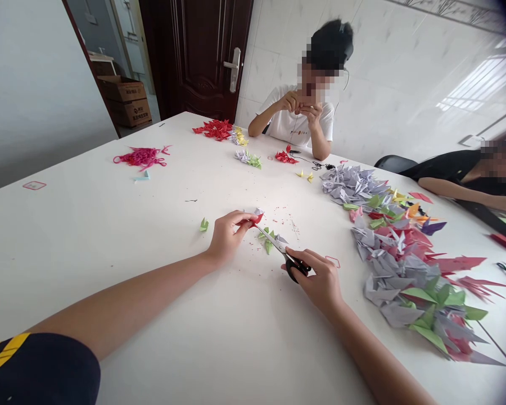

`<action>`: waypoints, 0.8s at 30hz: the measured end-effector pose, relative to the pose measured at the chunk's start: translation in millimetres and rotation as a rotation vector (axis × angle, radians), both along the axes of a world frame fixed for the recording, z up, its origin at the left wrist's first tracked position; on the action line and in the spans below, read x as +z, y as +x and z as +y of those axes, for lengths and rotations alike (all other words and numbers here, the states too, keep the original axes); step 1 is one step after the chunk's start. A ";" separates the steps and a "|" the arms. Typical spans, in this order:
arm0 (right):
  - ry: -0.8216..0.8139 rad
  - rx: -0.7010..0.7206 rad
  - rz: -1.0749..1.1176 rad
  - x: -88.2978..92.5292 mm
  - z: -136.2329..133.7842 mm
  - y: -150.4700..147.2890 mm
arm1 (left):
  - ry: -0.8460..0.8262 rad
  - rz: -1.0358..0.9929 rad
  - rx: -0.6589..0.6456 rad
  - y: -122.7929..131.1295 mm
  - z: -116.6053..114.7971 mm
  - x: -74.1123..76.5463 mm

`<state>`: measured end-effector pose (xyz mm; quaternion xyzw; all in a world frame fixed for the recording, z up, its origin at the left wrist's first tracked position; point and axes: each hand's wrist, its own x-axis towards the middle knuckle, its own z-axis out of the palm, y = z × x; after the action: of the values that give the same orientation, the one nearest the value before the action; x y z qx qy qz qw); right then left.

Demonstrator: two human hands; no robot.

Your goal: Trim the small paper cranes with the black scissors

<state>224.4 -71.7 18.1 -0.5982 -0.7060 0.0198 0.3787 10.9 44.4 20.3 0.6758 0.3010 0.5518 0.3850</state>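
Observation:
My left hand [230, 233] pinches a small red folded paper piece [257, 220] between thumb and fingertips above the middle of the white table [152, 315]. My right hand [320, 277] is closed round the black handles of a pair of scissors [278, 243]. The scissors' blades point up and left, with their tips at the red paper; whether they are cutting into it I cannot tell. Under the blades lie green folded paper pieces [269, 241] and tiny red scraps. Another green folded piece [204, 225] sits left of my left hand.
Along the right is a long heap of grey, green and red folded paper cranes [388, 264]. Farther back lie pink cord [143, 157] and a red paper pile [215, 130]. One person [297, 112] sits across the table, both hands raised; another person [455, 174] is at the right.

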 end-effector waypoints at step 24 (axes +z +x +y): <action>0.045 -0.017 -0.069 -5.5 0.6 5.4 | -0.070 -0.001 -0.027 1.3 4.6 -3.8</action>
<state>229.8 -71.1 12.6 -0.5959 -0.7137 -0.0200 0.3675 12.3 49.0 16.5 0.6656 0.3109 0.5359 0.4161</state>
